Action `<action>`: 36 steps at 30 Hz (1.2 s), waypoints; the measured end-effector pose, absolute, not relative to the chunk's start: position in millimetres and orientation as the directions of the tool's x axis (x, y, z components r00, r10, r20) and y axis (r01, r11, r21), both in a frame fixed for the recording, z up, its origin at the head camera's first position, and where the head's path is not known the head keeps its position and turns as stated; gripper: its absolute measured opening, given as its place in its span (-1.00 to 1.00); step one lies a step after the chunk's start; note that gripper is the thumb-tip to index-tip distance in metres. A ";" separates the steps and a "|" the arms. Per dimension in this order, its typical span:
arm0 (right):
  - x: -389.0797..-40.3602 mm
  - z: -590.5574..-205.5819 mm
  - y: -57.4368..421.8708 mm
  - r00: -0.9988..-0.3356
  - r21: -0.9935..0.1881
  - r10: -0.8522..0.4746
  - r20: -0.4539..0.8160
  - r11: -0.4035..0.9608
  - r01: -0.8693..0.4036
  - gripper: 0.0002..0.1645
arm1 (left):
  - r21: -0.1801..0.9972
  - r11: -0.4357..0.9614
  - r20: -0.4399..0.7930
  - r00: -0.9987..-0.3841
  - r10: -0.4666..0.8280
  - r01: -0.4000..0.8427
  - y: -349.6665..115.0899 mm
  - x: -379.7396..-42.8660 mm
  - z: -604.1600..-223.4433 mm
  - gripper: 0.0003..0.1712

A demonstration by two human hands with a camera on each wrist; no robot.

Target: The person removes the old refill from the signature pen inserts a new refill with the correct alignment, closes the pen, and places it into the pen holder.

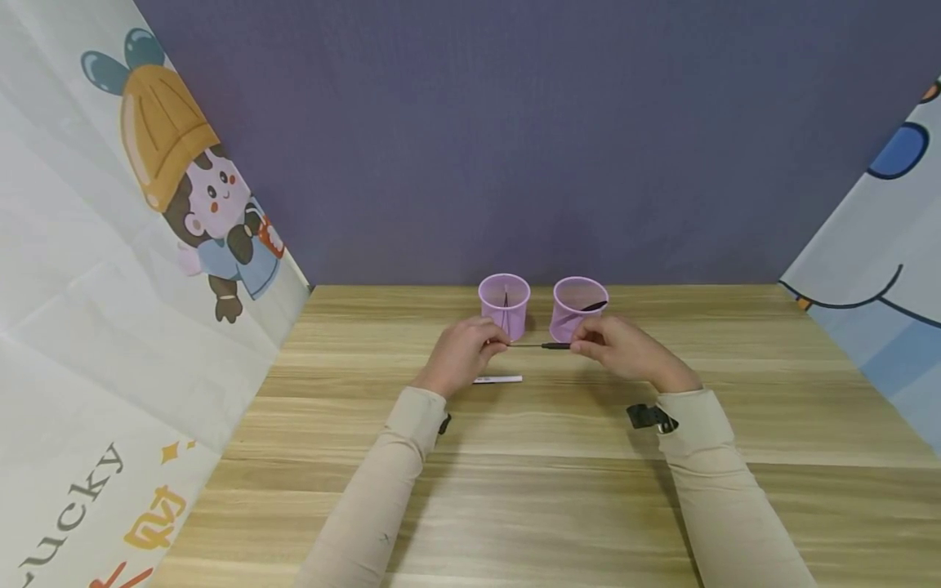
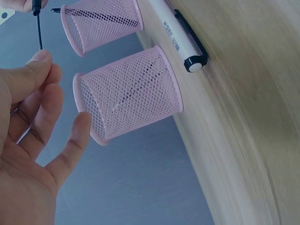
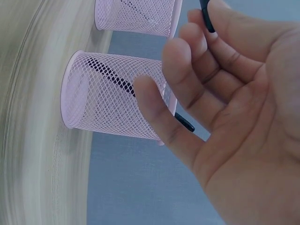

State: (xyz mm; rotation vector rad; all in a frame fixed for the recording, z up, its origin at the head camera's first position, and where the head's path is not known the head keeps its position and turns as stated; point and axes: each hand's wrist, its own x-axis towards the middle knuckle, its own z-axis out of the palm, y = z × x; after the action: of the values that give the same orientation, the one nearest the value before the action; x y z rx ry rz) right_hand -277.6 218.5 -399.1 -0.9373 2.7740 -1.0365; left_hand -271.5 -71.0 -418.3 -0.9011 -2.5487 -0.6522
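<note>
Both hands hold a thin rod with a black handle (image 1: 556, 345) level above the table, in front of two pink mesh cups. My left hand (image 1: 461, 353) pinches the end of its slim shaft between thumb and forefinger, other fingers spread. At the opposite end, my right hand (image 1: 626, 353) pinches the black handle. The left cup (image 1: 506, 314) stands upright just beyond the left fingers and has a thin dark item inside. Behind the right hand is the right cup (image 1: 566, 327), where a black stick-like item (image 3: 184, 122) leans and pokes past the rim.
A white marker with a black clip (image 2: 176, 33) lies on the wooden table (image 1: 529, 506) near the left hand. A dark blue-grey wall (image 1: 544, 139) rises behind the cups. Printed cartoon sheets flank both sides.
</note>
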 end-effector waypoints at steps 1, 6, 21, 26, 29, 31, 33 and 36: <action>-277.7 -399.0 218.8 -0.820 -0.606 -0.548 0.169 0.598 -0.524 -0.90 | 0.304 0.692 0.468 -0.735 0.490 0.655 -71.4 -271.6 -418.2 -0.90; -278.2 -398.3 220.1 -0.827 -0.607 -0.540 0.154 0.608 -0.511 -0.90 | 0.310 0.703 0.457 -0.749 0.480 0.640 -73.2 -271.9 -417.1 -0.91; -278.2 -396.9 220.9 -0.825 -0.611 -0.547 0.142 0.607 -0.508 -0.88 | 0.363 0.725 0.425 -0.797 0.430 0.585 -83.0 -278.1 -422.2 -0.92; -277.9 -396.9 221.5 -0.833 -0.618 -0.537 0.137 0.610 -0.495 -0.90 | 0.362 0.715 0.443 -0.785 0.433 0.598 -85.1 -277.8 -419.9 -0.94; -277.7 -396.8 221.5 -0.838 -0.624 -0.530 0.134 0.612 -0.487 -0.91 | 0.362 0.713 0.449 -0.782 0.432 0.601 -86.5 -277.5 -418.9 -0.95; -277.5 -396.6 221.5 -0.837 -0.625 -0.530 0.134 0.611 -0.486 -0.91 | 0.354 0.719 0.447 -0.784 0.431 0.598 -87.6 -278.2 -419.4 -0.95; -277.4 -396.2 221.5 -0.837 -0.624 -0.531 0.136 0.610 -0.488 -0.90 | 0.351 0.722 0.447 -0.784 0.430 0.596 -88.8 -278.8 -419.7 -0.95; -277.4 -395.6 221.4 -0.834 -0.625 -0.534 0.140 0.606 -0.492 -0.90 | 0.354 0.719 0.451 -0.782 0.430 0.598 -90.5 -279.9 -420.7 -0.95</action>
State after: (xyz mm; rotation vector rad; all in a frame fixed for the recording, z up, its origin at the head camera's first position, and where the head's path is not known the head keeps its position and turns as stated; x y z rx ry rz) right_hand -277.4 221.4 -395.6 -0.8828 2.7604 -1.0445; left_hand -279.9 -90.5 -420.7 -0.8010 -2.5876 -0.7015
